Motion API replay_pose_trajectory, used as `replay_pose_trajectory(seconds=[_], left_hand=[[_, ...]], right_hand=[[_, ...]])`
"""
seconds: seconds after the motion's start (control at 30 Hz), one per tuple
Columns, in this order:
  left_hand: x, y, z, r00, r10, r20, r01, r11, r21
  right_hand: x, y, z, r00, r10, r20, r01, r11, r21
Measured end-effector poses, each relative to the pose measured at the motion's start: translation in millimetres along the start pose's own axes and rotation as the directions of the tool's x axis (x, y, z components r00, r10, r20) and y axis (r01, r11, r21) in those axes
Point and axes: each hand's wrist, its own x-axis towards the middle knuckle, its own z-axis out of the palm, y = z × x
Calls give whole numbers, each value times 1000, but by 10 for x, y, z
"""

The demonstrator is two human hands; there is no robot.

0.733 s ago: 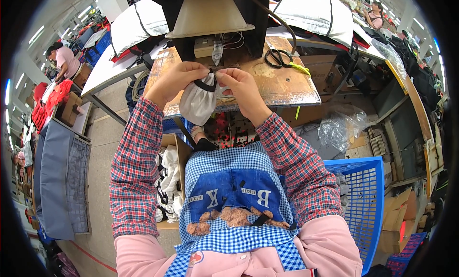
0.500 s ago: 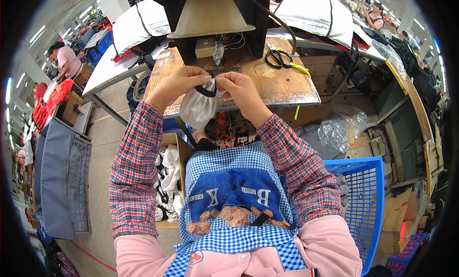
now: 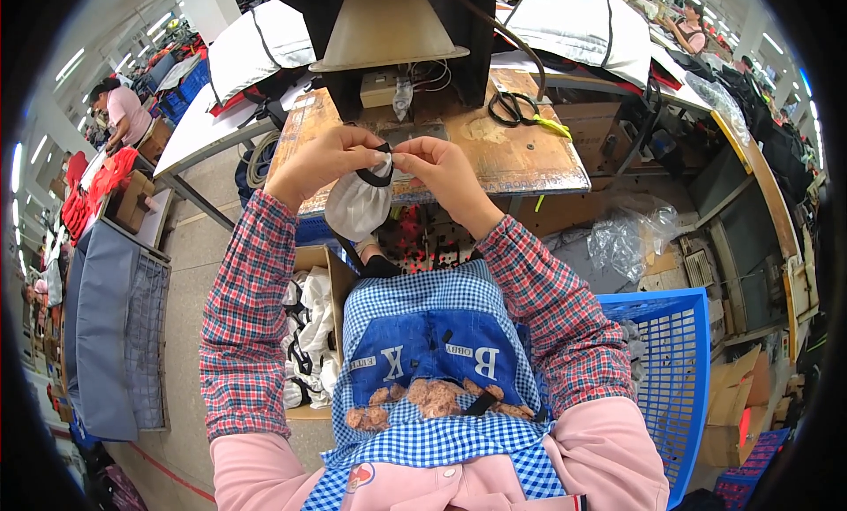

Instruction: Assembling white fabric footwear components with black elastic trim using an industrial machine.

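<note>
Both my hands meet in front of the worktable, at the top of a small white fabric pouch [image 3: 360, 208] with a black band round its gathered mouth. My left hand [image 3: 328, 165] pinches the band's left side between thumb and fingers. On the right, my right hand [image 3: 441, 174] has thumb and forefinger closed on the pouch's edge beside the black band. The pouch's body hangs down below my left fingers. What lies exactly between the fingertips is partly hidden.
The worn wooden table [image 3: 512, 163] carries black-handled scissors [image 3: 516, 110] with a yellow tie. A machine with a cream lamp shade [image 3: 388, 30] stands above it. A carton [image 3: 340, 286] of white pouches is at my left, a blue basket [image 3: 688, 396] at my right.
The pouch has turned and shifted slightly left, its black band now running more upright. My right fingers have moved a little along its edge.
</note>
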Motion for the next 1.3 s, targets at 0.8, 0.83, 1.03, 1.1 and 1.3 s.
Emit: replay_pose_trajectory(seconds=[0.8,0.83,1.03,1.1,1.3], left_hand=[[-43,39,62,998,61,-5,-58,974,218],[-47,48,69,995,97,13,-97,965,243],[-32,97,75,997,75,3,-74,974,216],[-24,107,59,999,53,-4,-51,965,258],[36,96,46,999,27,-23,-20,963,268]], right_hand=[[-84,22,-28,986,-165,-3,157,947,-281],[-99,12,-24,979,-203,-11,186,917,-352],[-112,-22,31,949,-298,-101,233,882,-410],[-83,-29,18,945,-307,-111,236,878,-417],[-15,11,-28,943,-309,-124,240,888,-391]])
